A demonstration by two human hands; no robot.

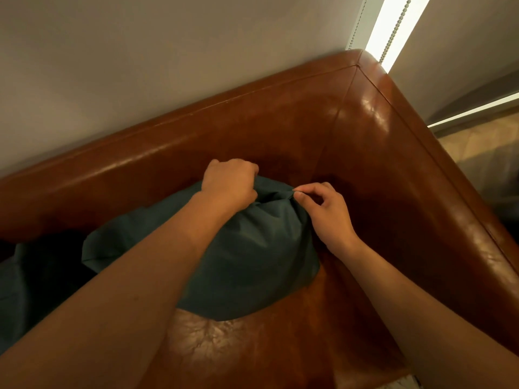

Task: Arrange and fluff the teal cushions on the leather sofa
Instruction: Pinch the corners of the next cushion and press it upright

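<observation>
— Pictured where? Far right corner of a brown leather sofa [365, 141], seen from above, backrest running along a pale wall [140, 51].

— At centre? One teal cushion [252, 262], propped on the seat against the backrest, just left of the armrest corner.

— Held how? Left hand [229, 186] curled tight over the cushion's top edge, fabric bunched under the knuckles. Right hand [327, 210] pinching a fold of the top right corner between thumb and forefinger, remaining fingers loosely bent.

— In the way? Left forearm [126, 290] crossing the frame from the near left, covering much of the cushion's near left side. Right forearm [421, 299] entering from the near right, over the seat.

— Anything else nearby? Second teal cushion [25, 282] at the left edge, in shadow, partly cut off by the frame and partly behind the left forearm; touching the first or not, impossible to say.

— Beyond the sofa? Bright strip of window [393, 32] at top right, bead chain [393, 32] hanging down it, roller blind [463, 37] to its right. Pale floor [477, 147] past the armrest.
</observation>
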